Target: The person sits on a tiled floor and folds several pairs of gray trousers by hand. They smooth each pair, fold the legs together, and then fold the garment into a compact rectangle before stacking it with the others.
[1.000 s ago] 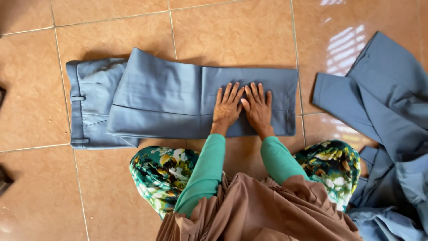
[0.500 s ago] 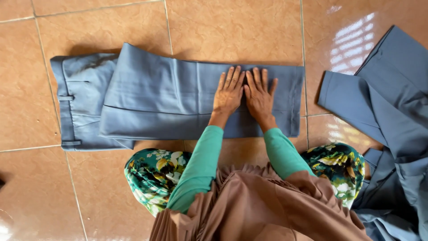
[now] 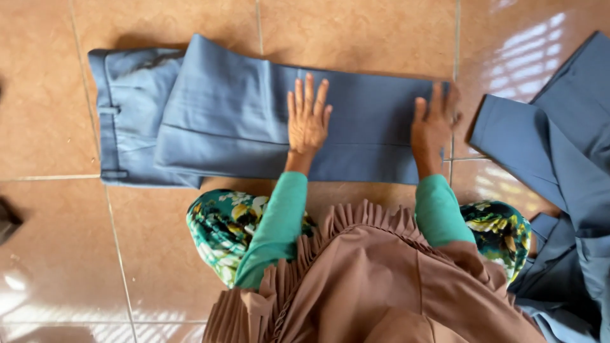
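A pair of grey-blue trousers (image 3: 222, 121) lies folded on the orange tiled floor (image 3: 57, 254), its waistband at the left and the legs doubled back over it. My left hand (image 3: 307, 117) rests flat on the middle of the folded legs, fingers spread. My right hand (image 3: 434, 124) lies at the right-hand fold edge, fingers over the cloth; whether it pinches the edge is unclear. Both arms wear green sleeves.
More grey-blue garments (image 3: 559, 165) lie in a loose pile at the right, reaching down past my knee. My knees in green floral fabric (image 3: 222, 228) and a brown pleated cloth (image 3: 381, 279) fill the lower centre. A dark object (image 3: 7, 219) shows at the left edge.
My hands were side by side on the trousers. My right hand has slid right to the fold edge and the left now lies on the middle of the legs; the view has shifted.
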